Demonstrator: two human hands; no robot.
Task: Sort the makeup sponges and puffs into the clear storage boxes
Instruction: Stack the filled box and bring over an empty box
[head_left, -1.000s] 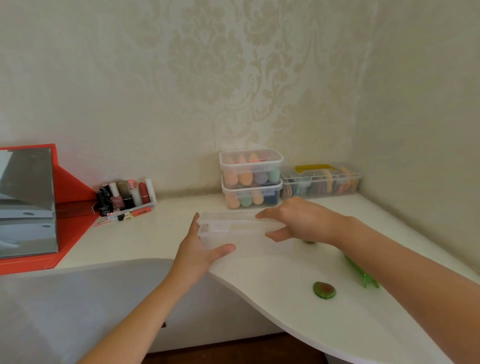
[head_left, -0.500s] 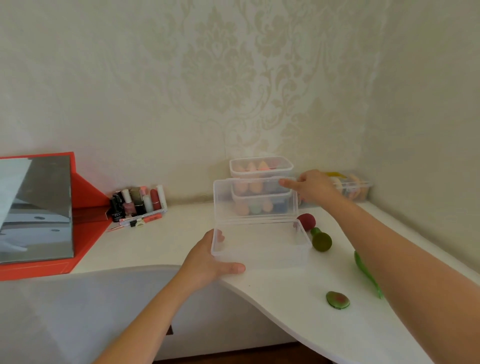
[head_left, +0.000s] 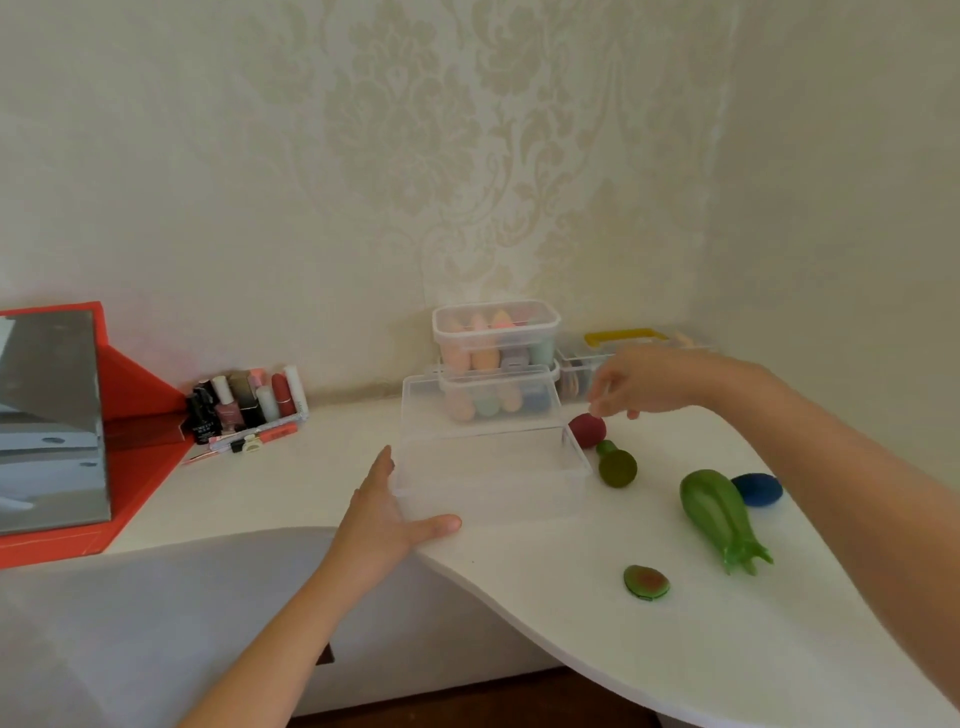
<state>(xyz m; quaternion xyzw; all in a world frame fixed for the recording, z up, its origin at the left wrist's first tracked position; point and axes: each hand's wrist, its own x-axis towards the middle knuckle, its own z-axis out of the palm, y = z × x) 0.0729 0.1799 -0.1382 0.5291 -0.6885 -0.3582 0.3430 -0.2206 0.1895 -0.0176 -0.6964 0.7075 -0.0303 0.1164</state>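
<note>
While the left hand (head_left: 395, 514) lies flat on the table (head_left: 545, 613), fingers straight and thumb spread against the clear box (head_left: 498, 499) at its 8 o'clock corner, the right hand (head_left: 644, 387) hovers at the box's 2 o'clock. Its fingers bend loosely downward and hold nothing. Their tips sit just above a dark red sponge (head_left: 587, 430); whether they touch it I cannot tell. The box's lid (head_left: 478, 405) stands upright at 12 o'clock. At 3 o'clock lie a round green sponge (head_left: 616, 466), a long green sponge (head_left: 719, 514) and a blue sponge (head_left: 757, 488). An avocado puff (head_left: 645, 581) lies at 5 o'clock.
</note>
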